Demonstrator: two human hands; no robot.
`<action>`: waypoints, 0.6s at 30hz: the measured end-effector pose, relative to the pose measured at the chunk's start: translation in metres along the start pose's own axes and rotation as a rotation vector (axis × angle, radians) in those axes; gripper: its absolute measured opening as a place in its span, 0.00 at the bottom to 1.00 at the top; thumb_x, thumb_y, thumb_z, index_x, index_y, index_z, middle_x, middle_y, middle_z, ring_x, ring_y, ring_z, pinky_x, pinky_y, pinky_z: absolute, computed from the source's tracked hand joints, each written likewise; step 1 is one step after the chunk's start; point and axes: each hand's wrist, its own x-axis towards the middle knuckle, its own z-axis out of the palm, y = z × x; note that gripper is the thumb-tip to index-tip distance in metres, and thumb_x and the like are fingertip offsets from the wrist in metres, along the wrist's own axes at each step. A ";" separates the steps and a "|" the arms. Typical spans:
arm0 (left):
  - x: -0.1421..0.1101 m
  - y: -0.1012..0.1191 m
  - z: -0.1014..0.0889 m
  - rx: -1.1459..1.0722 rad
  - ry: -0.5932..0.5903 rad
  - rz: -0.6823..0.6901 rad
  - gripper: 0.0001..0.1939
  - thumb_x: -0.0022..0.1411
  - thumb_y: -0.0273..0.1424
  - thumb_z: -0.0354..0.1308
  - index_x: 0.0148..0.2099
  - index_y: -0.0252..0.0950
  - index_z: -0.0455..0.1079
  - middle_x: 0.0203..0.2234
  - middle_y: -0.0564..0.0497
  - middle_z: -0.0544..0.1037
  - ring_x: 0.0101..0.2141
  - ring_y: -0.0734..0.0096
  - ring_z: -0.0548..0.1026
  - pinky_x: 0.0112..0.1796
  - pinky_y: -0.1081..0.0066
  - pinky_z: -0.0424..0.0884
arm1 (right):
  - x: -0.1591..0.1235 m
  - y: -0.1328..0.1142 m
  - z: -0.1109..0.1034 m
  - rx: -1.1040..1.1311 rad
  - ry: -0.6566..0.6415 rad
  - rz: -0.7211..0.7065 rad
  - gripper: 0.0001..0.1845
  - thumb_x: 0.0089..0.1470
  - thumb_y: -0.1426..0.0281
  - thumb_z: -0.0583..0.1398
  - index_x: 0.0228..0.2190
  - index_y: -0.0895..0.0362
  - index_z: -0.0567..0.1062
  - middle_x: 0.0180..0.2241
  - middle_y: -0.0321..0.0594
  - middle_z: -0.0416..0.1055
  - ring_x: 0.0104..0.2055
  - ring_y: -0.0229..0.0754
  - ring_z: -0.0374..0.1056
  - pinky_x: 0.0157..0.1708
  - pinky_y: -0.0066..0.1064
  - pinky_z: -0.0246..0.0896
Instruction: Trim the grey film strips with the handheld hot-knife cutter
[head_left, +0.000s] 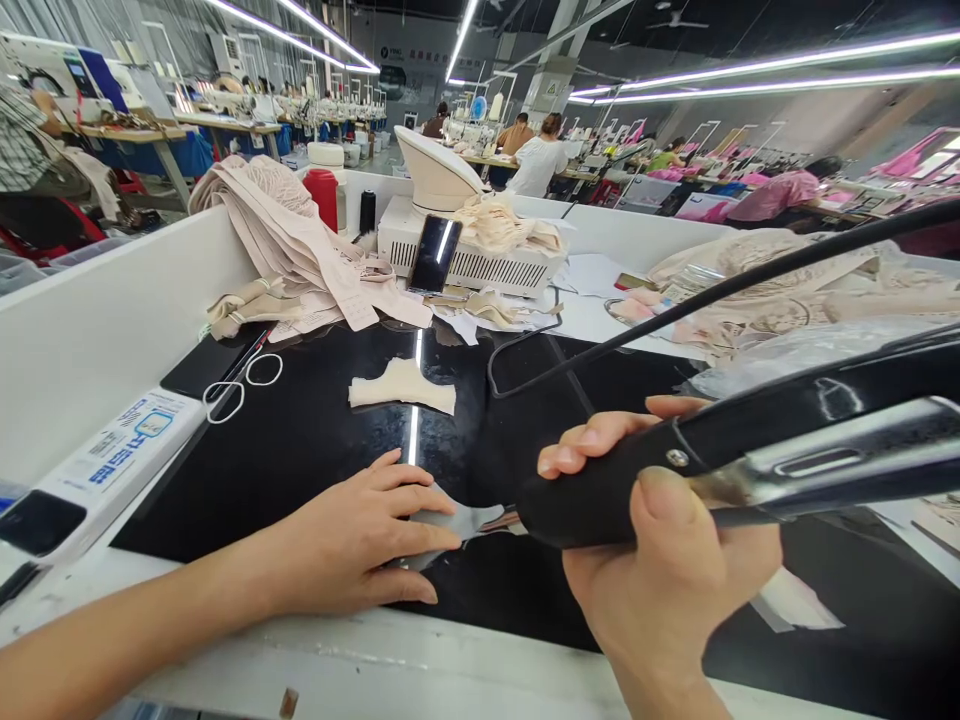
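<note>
My left hand (367, 535) lies flat with fingers spread over a thin grey piece (476, 518) on the black mat (300, 490). Much of that piece is hidden under the fingers. My right hand (675, 560) is wrapped round a black hand-held tool (592, 490) with a chrome lever; its exact kind I cannot make out. The tool's narrow metal tip points left and meets the grey piece's right end, or nearly so. Beyond my left hand rests a cream fabric cutout (402, 387) with a raised middle. A pale strip (796, 600) shows below the tool at the right.
A black cable (675, 308) arches across the right side. White-handled scissors (244, 385) and a white box (112, 460) are at left. Piled beige fabric (300, 230), a phone (435, 253) and a white vented device (480, 258) stand behind. Co-workers (541, 158) sit farther back.
</note>
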 end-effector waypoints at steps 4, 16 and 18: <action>0.000 0.001 -0.001 0.001 -0.013 -0.011 0.19 0.66 0.39 0.63 0.58 0.45 0.73 0.58 0.49 0.74 0.60 0.55 0.67 0.66 0.47 0.49 | -0.002 0.002 -0.002 -0.012 -0.021 -0.006 0.16 0.50 0.67 0.69 0.41 0.52 0.74 0.27 0.31 0.73 0.25 0.37 0.69 0.26 0.31 0.70; 0.000 0.001 -0.002 -0.001 -0.078 -0.051 0.20 0.67 0.39 0.62 0.59 0.47 0.72 0.60 0.53 0.73 0.62 0.51 0.64 0.65 0.42 0.49 | 0.007 0.002 -0.012 -0.071 0.064 -0.035 0.15 0.49 0.69 0.68 0.40 0.53 0.74 0.27 0.31 0.73 0.25 0.38 0.68 0.25 0.32 0.69; -0.001 0.001 -0.001 0.001 -0.084 -0.052 0.20 0.67 0.39 0.62 0.60 0.47 0.71 0.60 0.53 0.72 0.62 0.51 0.63 0.65 0.41 0.49 | 0.008 0.003 -0.014 -0.080 0.067 -0.041 0.15 0.49 0.69 0.68 0.40 0.53 0.74 0.27 0.31 0.72 0.25 0.38 0.68 0.25 0.32 0.69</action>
